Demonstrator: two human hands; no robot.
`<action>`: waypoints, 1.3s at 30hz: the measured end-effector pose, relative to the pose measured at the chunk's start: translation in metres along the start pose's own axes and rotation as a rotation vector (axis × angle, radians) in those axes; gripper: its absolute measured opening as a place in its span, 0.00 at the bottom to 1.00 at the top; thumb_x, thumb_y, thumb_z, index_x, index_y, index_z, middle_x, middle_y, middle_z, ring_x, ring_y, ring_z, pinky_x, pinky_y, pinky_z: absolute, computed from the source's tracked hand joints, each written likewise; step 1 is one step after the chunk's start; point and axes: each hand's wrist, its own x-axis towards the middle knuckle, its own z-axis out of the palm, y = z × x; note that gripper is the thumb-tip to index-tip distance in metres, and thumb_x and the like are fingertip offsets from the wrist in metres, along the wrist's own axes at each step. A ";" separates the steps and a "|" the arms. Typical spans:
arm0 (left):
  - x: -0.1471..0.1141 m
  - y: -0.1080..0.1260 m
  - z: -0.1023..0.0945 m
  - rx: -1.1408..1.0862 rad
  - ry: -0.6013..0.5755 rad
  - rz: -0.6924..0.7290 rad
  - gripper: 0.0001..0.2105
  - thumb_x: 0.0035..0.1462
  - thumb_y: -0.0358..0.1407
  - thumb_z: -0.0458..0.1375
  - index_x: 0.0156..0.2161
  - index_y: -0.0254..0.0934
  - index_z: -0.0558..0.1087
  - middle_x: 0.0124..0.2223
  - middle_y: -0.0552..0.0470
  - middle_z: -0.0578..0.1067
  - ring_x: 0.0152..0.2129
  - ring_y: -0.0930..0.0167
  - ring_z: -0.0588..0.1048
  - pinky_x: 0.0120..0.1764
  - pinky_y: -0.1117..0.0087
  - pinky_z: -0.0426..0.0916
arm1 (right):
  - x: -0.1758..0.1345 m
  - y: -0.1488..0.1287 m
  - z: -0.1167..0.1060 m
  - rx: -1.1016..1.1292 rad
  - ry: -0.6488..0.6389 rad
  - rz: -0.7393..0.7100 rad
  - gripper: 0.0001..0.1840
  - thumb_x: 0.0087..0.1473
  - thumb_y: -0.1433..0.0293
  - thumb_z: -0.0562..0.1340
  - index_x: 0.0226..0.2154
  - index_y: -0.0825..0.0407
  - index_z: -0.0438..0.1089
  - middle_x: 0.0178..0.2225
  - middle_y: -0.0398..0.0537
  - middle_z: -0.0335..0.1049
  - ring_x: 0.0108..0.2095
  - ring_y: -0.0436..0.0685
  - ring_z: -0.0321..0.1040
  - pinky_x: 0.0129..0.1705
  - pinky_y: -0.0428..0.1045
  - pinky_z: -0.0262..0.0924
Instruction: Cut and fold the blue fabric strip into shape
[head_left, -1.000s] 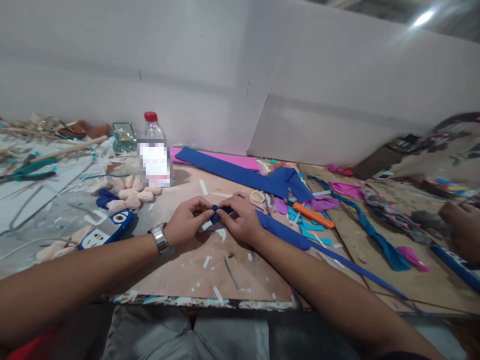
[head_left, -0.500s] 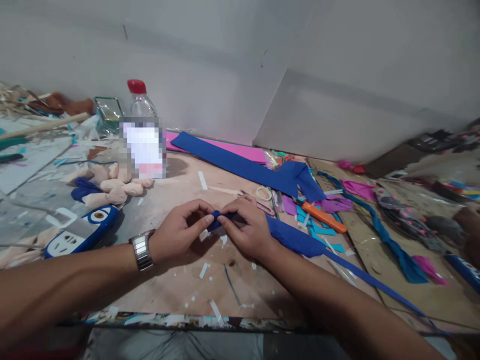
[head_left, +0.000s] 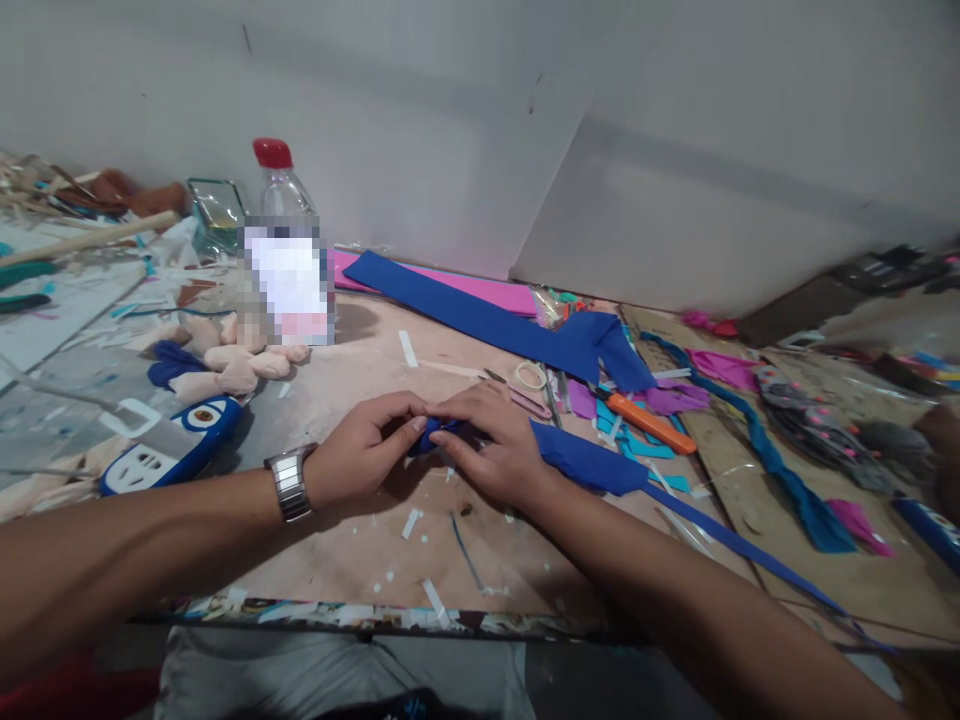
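Note:
My left hand (head_left: 367, 450), with a metal watch (head_left: 289, 484) on its wrist, pinches the end of a dark blue strip of material (head_left: 589, 462). My right hand (head_left: 491, 440) is closed on the same strip, fingertips almost touching the left ones. Between the two thumbs the material is bunched into a small folded piece; its exact shape is partly hidden by my fingers. From under my right hand the strip runs right across the table and narrows to a thin tail. Cloth or crepe paper, I cannot tell which.
Beyond my hands lies a wide blue band (head_left: 472, 318). To the right are an orange utility knife (head_left: 651, 424), a tape roll (head_left: 531, 375) and coloured scraps. On the left sit a blue-and-white power strip (head_left: 172, 445), pale padded pieces (head_left: 236, 367), a lit phone (head_left: 292, 285) and a red-capped bottle (head_left: 285, 190).
My fingers have shifted slightly on the bunched blue material, the right-hand fingers now reaching further over it. The whole view has tilted down a little.

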 end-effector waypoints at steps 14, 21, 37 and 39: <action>-0.003 0.001 0.008 -0.232 0.033 -0.065 0.14 0.63 0.47 0.65 0.46 0.38 0.79 0.42 0.46 0.81 0.39 0.66 0.79 0.45 0.64 0.77 | 0.003 0.003 0.001 0.033 0.057 0.020 0.11 0.64 0.58 0.67 0.39 0.48 0.75 0.36 0.47 0.80 0.38 0.58 0.75 0.48 0.58 0.63; -0.003 0.002 0.003 -0.202 -0.026 -0.051 0.14 0.67 0.46 0.62 0.47 0.37 0.78 0.44 0.44 0.80 0.40 0.67 0.79 0.45 0.65 0.75 | 0.003 0.006 0.002 0.037 0.086 -0.059 0.12 0.60 0.57 0.70 0.37 0.48 0.76 0.33 0.46 0.80 0.35 0.56 0.75 0.46 0.57 0.63; 0.002 0.012 0.000 -0.081 0.004 0.000 0.15 0.66 0.47 0.62 0.40 0.34 0.78 0.39 0.47 0.78 0.34 0.70 0.75 0.40 0.68 0.72 | 0.003 -0.002 0.000 0.032 0.052 -0.041 0.08 0.61 0.62 0.70 0.40 0.48 0.76 0.36 0.47 0.80 0.37 0.57 0.76 0.49 0.57 0.65; 0.002 0.012 -0.001 -0.066 0.003 0.016 0.16 0.66 0.47 0.62 0.40 0.34 0.79 0.38 0.47 0.78 0.34 0.70 0.75 0.41 0.68 0.71 | 0.003 -0.002 0.000 0.028 0.053 -0.042 0.08 0.62 0.61 0.70 0.39 0.48 0.76 0.35 0.47 0.80 0.37 0.57 0.76 0.49 0.58 0.65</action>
